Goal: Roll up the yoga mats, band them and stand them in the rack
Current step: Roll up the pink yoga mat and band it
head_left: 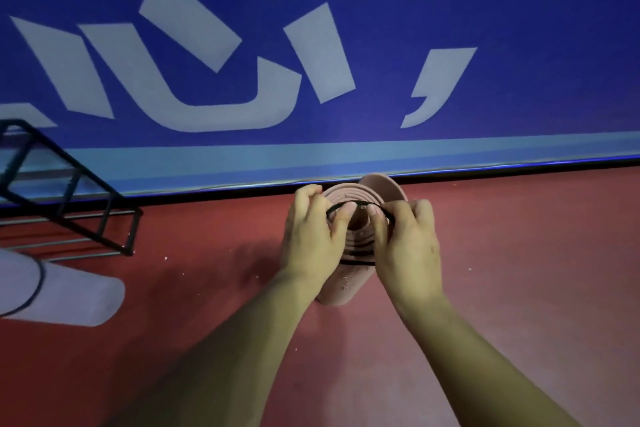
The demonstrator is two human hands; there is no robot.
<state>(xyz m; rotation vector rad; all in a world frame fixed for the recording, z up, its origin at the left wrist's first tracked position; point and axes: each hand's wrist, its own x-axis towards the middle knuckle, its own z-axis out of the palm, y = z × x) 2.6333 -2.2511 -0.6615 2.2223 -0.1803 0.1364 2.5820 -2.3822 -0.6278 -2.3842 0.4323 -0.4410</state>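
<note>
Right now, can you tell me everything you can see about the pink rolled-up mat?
The pink mat is rolled into a tube and stands on end on the red floor, close to the blue wall. Its layers show as rings at the top, where the outer edge flaps loose. It looks soft and foamy. The left hand and right hand stretch a black band over its top. A black line also crosses it lower down.
</note>
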